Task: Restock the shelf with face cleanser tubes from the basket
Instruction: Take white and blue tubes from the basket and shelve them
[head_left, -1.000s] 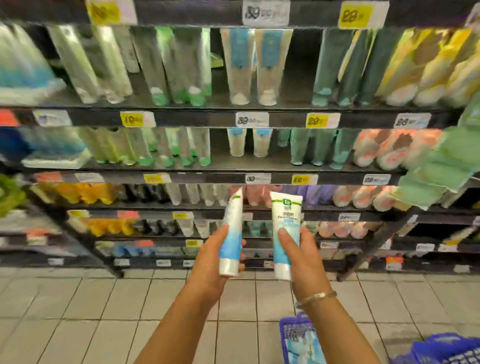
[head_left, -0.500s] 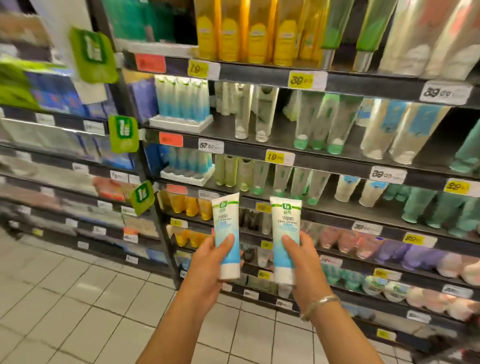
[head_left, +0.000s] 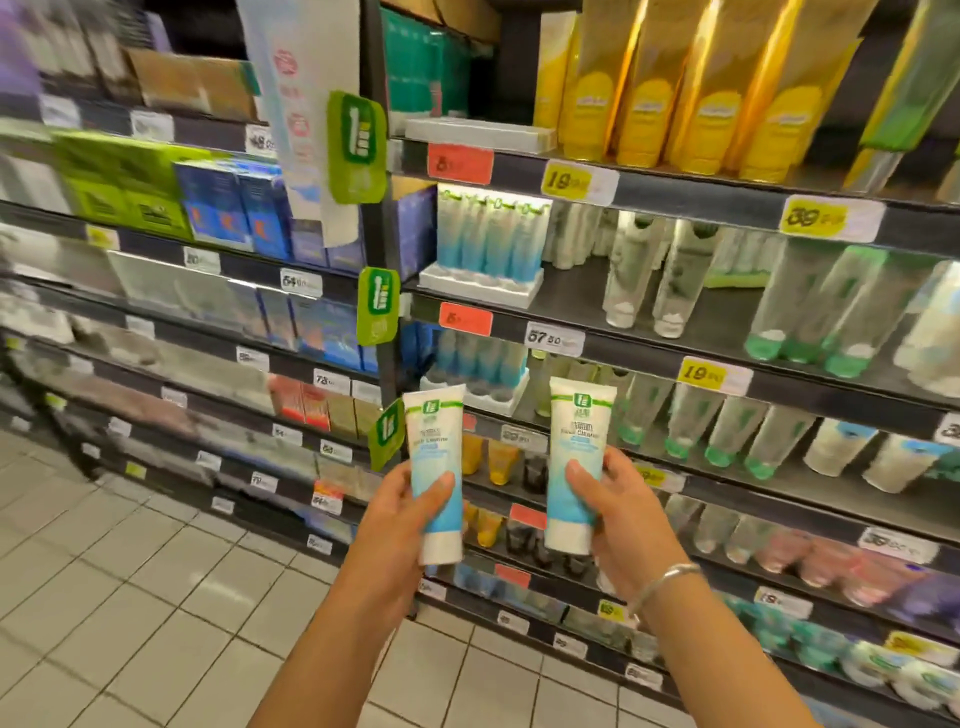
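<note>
Each hand holds one white-and-blue face cleanser tube upright, cap down, in front of the shelving. My left hand (head_left: 402, 512) grips the left tube (head_left: 435, 457) around its lower half. My right hand (head_left: 615, 512) grips the right tube (head_left: 577, 441) the same way; a silver bangle sits on that wrist. Matching blue-and-white tubes stand in a white tray (head_left: 480, 283) on the shelf above and in a second tray (head_left: 488, 397) just behind the held tubes. The basket is out of view.
Dark shelves with price tags fill the view. Yellow tubes (head_left: 670, 93) stand on top, clear green-capped tubes (head_left: 810, 312) to the right, boxed goods (head_left: 228, 202) on the left bay. Green tags (head_left: 358, 145) jut from the upright post. Tiled floor (head_left: 130, 597) lies lower left.
The view has swung left and up along the shelves and closer to them. Both tubes stay in my hands, now a little farther apart. The basket has dropped out of view.
</note>
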